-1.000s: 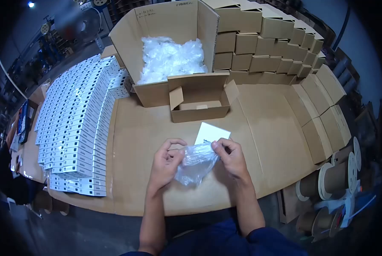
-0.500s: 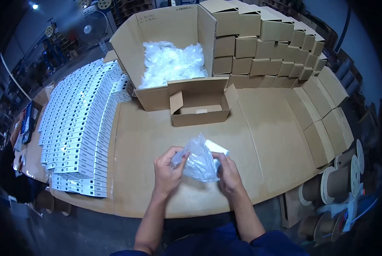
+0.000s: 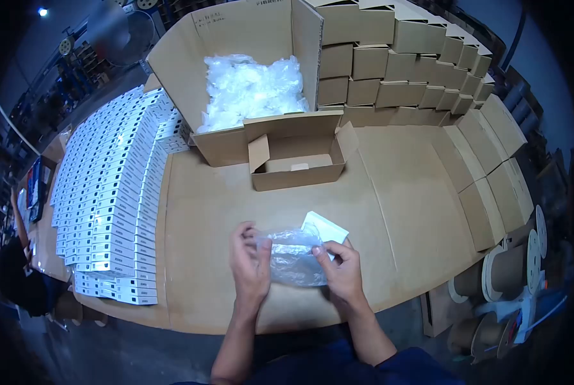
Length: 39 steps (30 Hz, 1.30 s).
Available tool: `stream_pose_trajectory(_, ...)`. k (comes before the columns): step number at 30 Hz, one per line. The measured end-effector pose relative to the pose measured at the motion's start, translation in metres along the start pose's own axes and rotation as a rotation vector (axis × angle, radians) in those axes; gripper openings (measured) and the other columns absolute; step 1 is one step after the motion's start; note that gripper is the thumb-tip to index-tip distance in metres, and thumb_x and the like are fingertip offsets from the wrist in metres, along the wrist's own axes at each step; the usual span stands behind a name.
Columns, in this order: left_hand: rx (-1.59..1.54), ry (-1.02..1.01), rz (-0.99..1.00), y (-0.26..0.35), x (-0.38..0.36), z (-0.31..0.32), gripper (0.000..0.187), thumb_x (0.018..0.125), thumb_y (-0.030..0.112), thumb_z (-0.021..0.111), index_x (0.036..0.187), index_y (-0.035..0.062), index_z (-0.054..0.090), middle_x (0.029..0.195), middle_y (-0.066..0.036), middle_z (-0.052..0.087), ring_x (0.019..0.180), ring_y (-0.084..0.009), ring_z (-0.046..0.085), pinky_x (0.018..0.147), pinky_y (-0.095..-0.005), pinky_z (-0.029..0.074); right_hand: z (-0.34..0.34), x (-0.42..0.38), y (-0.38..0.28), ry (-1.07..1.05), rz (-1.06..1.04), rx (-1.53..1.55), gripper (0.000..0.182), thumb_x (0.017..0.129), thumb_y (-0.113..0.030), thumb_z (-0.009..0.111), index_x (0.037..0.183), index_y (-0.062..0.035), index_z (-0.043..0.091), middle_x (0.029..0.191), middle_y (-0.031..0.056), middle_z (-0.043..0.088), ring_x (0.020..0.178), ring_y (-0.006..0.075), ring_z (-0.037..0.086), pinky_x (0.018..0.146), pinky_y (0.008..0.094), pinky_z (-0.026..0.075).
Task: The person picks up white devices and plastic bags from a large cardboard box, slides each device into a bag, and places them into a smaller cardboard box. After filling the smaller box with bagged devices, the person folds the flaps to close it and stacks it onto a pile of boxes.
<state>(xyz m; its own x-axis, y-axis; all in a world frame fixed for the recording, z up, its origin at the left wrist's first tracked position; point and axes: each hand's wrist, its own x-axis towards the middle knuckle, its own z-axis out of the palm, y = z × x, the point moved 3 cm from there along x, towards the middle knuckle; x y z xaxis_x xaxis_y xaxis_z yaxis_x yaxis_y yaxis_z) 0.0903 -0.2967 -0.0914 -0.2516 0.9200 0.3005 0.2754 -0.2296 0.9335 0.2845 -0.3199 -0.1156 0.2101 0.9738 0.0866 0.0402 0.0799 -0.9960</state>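
My right hand (image 3: 339,266) pinches the clear bag (image 3: 296,264) above the table (image 3: 203,256); my left hand (image 3: 252,260) touches its other side, grip unclear. The white piece (image 3: 326,228) is beside my right fingers, nearer the open box (image 3: 300,178).

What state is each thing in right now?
Bag: spread out, mouth unclear
Left hand: at bag's edge, grip unclear
Right hand: pinching bag
White piece: partly hidden
Small carton: open
Big box: open, heaped with clear plastic
White boxes: stacked
Brown cartons: stacked
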Motion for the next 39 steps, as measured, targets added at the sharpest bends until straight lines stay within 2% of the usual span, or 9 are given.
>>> stream_pose_trajectory(2,0.206,0.193,0.298,0.027,-0.003,-0.007,0.021,0.088,0.015,0.079,0.103,0.0012,0.074,0.102,-0.009,0.061,0.095,-0.0260,0.059,0.083,-0.0366,0.048,-0.001,-0.001,0.002,0.023,0.028,-0.092,0.017,0.092,-0.014,0.079,0.098,0.0013,0.077,0.098,0.0079,0.057,0.089,0.0154,0.058,0.074,0.0287,0.046)
stream_pose_trajectory(6,0.457,-0.152,0.658,0.059,-0.002,-0.002,0.035,0.075,0.002,0.081,0.108,0.0055,0.070,0.104,-0.010,0.062,0.097,-0.0298,0.061,0.084,-0.0405,0.049,0.004,0.001,-0.012,0.052,-0.103,-0.257,0.015,0.089,-0.014,0.080,0.096,-0.0008,0.077,0.095,0.0129,0.061,0.083,0.0229,0.062,0.071,0.0335,0.049)
stream_pose_trajectory(16,0.336,-0.402,0.556,0.032,0.014,0.013,0.015,0.088,0.003,0.074,0.098,0.0014,0.062,0.084,-0.014,0.065,0.083,-0.0288,0.066,0.076,-0.0382,0.051,0.004,0.000,-0.030,-0.070,-0.173,-0.416,0.012,0.088,-0.007,0.076,0.096,0.0026,0.076,0.115,0.0241,0.065,0.101,0.0384,0.069,0.087,0.0405,0.054)
stream_pose_trajectory(20,0.087,-0.478,-0.088,0.025,0.024,0.010,0.018,0.102,0.012,0.063,0.110,-0.0009,0.054,0.063,-0.009,0.063,0.053,-0.0121,0.057,0.059,-0.0242,0.045,0.002,-0.004,-0.030,-0.161,-0.185,-0.433,0.013,0.091,-0.009,0.074,0.094,0.0040,0.075,0.122,0.0269,0.064,0.104,0.0397,0.068,0.089,0.0404,0.054)
stream_pose_trajectory(23,-0.404,-0.207,-0.129,-0.014,0.026,0.006,0.024,0.103,0.016,0.064,0.117,0.0004,0.053,0.076,-0.006,0.062,0.063,-0.0121,0.062,0.056,-0.0275,0.049,0.004,-0.008,-0.023,-0.104,-0.191,-0.413,0.012,0.092,-0.009,0.075,0.090,0.0030,0.074,0.097,0.0177,0.063,0.080,0.0287,0.062,0.072,0.0379,0.050)
stream_pose_trajectory(27,-0.535,0.035,0.072,-0.021,0.026,0.004,0.079,0.093,0.033,0.079,0.148,0.0033,0.030,0.120,-0.013,0.055,0.106,-0.0189,0.059,0.099,-0.0331,0.050,0.001,-0.011,-0.012,-0.033,-0.097,-0.397,0.015,0.093,-0.011,0.074,0.090,0.0034,0.074,0.095,0.0176,0.062,0.081,0.0280,0.061,0.072,0.0369,0.048)
stream_pose_trajectory(28,-0.757,-0.150,-0.026,-0.030,0.016,0.002,0.103,0.085,0.028,0.087,0.156,0.0034,0.016,0.136,-0.014,0.048,0.125,-0.0242,0.052,0.112,-0.0394,0.042,0.001,-0.011,-0.013,-0.028,-0.079,-0.395,0.015,0.093,-0.011,0.074,0.091,0.0036,0.074,0.096,0.0197,0.062,0.084,0.0318,0.063,0.075,0.0386,0.050)
stream_pose_trajectory(32,-0.588,-0.479,-0.313,-0.037,-0.011,0.006,0.099,0.077,0.008,0.090,0.154,0.0004,0.029,0.141,-0.015,0.054,0.132,-0.0234,0.053,0.110,-0.0392,0.046,0.001,-0.007,-0.013,-0.028,-0.102,-0.379,0.016,0.093,-0.013,0.074,0.093,0.0037,0.074,0.098,0.0212,0.063,0.088,0.0339,0.064,0.077,0.0391,0.051)
stream_pose_trajectory(39,-0.354,-0.515,-0.302,-0.023,-0.017,0.009,0.063,0.081,0.010,0.088,0.133,-0.0022,0.055,0.122,-0.012,0.067,0.114,-0.0176,0.064,0.100,-0.0339,0.053,-0.006,-0.005,-0.011,-0.032,-0.184,-0.268,0.022,0.097,-0.006,0.060,0.114,0.0020,0.073,0.109,0.0174,0.064,0.100,0.0277,0.063,0.086,0.0357,0.050)
